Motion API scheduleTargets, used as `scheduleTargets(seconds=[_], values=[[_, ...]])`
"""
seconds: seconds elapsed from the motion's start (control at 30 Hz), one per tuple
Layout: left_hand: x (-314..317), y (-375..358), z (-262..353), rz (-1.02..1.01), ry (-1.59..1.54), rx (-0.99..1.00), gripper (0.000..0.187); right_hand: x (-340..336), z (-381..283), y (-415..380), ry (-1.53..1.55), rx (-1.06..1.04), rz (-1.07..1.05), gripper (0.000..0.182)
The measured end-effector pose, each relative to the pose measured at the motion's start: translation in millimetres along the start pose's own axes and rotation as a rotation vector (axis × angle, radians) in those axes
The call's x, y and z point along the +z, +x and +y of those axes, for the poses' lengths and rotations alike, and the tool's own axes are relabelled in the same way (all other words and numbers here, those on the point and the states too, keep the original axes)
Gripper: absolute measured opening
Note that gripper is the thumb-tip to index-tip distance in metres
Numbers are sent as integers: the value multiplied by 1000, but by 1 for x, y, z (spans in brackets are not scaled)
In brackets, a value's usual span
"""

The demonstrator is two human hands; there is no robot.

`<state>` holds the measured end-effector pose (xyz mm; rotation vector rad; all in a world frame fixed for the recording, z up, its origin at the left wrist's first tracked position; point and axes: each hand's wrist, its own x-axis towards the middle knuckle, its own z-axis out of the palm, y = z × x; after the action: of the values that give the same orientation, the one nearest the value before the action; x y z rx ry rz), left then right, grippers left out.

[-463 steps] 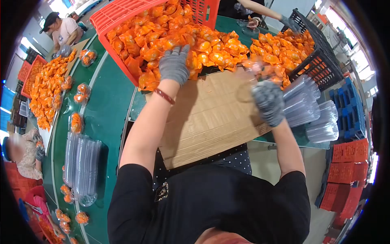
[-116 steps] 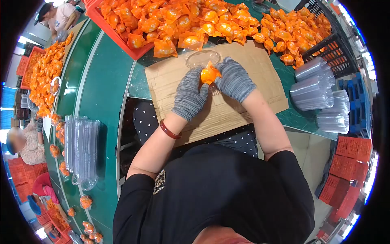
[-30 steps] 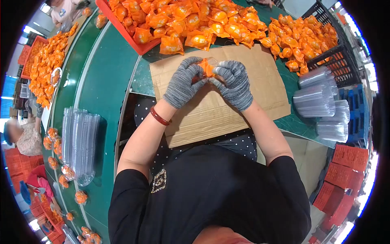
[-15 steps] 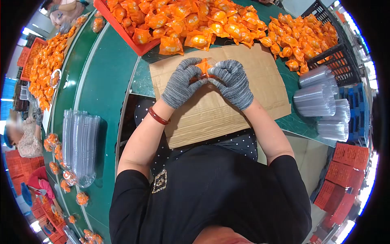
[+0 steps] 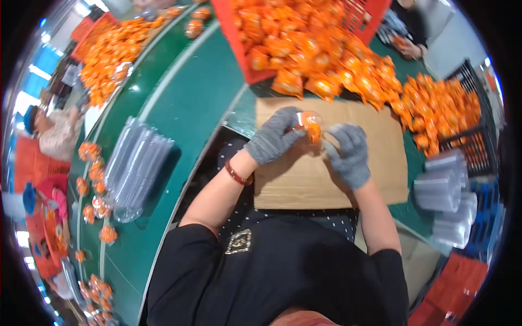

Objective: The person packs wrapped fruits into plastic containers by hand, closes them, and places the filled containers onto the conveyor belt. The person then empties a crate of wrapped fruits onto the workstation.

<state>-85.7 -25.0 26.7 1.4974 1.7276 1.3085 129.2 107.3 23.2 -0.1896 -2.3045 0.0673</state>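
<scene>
My left hand, in a grey knit glove, is closed on the left side of a clear plastic container. An orange-wrapped, rounded packet with white print shows inside it. My right hand, gloved alike and slightly blurred, has its fingers and thumb bent at the container's right edge. Both hands hold the container above a flat sheet of brown cardboard. Behind the hands, a large heap of orange-wrapped packets spills from a tipped red crate.
Stacked clear plastic containers lie on the green table at left; more stacks stand at right. A black crate borders further orange packets. Co-workers sit at far left; another person's hand is at the upper right.
The view has turned and shifted, so the table appears lower and tilted. The container has been raised and turned, showing its print. My right hand has shifted to its lower right edge.
</scene>
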Motion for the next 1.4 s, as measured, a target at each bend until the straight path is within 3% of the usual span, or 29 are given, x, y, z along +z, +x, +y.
scheduleTargets(seconds=[0.07,0.17,0.23,0.3,0.33,0.37,0.4,0.43,0.47,0.53,0.6,0.63,0.7,0.77,0.83,0.87,0.9,0.93,0.97,1.0,1.03,1.07,1.1,1.13,1.17,1.23,1.3,1.4], values=[[-34,-15,-46,250,-288,-248,31,-18,-7,-5,-3,136,66,45],[-104,-6,-45,493,-1454,-372,40,-22,11,-33,47,293,43,42],[-159,-1,-127,689,-1731,-237,43,-16,10,-37,196,455,31,41],[-194,13,-129,1160,-1343,-313,51,-13,13,-45,240,541,-15,39],[-208,26,-138,1330,-1264,-244,49,-18,11,-43,206,508,-37,38],[-230,33,-211,1355,-1040,-66,45,-22,7,-41,171,480,-59,37],[-221,39,-169,1555,-1015,-60,24,-29,3,-41,132,458,-79,37],[-238,45,-204,1556,-1133,-153,13,-38,1,-43,57,427,-93,36],[-219,50,-164,1545,-1053,-138,9,-47,2,-46,17,413,-75,36],[-185,47,-136,1224,-1004,72,15,-76,7,-59,-106,414,-45,36],[-133,48,-75,1117,-619,-186,16,-121,8,-56,-340,422,26,36],[-104,53,-44,1193,-631,-34,16,-148,8,-53,-452,420,51,36],[-88,59,-56,1111,-672,-15,18,-203,11,-40,-713,596,-20,37],[-64,59,-43,852,-546,32,19,-240,32,-61,-1041,701,-11,45],[-60,54,-51,623,-369,44,21,-273,63,-101,-1141,788,-48,56],[-42,60,-39,675,-463,76,20,-284,47,-77,-1125,972,-265,54],[-41,63,-43,535,-361,54,19,-298,79,-117,-913,1001,-225,46],[-43,74,-88,494,-207,131,19,-303,84,-120,-908,983,-256,38],[-31,77,-83,481,-264,120,18,-299,65,-96,-942,1011,-349,36],[-22,81,-82,481,-292,104,20,-300,65,-99,-912,798,-361,35],[-20,87,-89,471,-101,118,25,-306,72,-110,-832,517,-500,33],[-14,93,-98,465,-12,18,34,-299,69,-102,-569,970,-363,31],[-7,101,-105,491,120,54,50,-296,63,-89,-585,956,-382,31],[-6,101,-85,477,483,52,67,-295,58,-82,-608,946,-400,31],[-5,104,-65,425,558,-1,83,-296,60,-84,-571,980,-402,31],[7,113,-47,423,631,-88,89,-308,67,-94,-509,1060,-396,31],[17,121,-21,372,657,-188,97,-320,73,-104,-629,918,-531,31],[29,135,-34,452,597,-106,94,-316,72,-106,-819,922,-543,32]])
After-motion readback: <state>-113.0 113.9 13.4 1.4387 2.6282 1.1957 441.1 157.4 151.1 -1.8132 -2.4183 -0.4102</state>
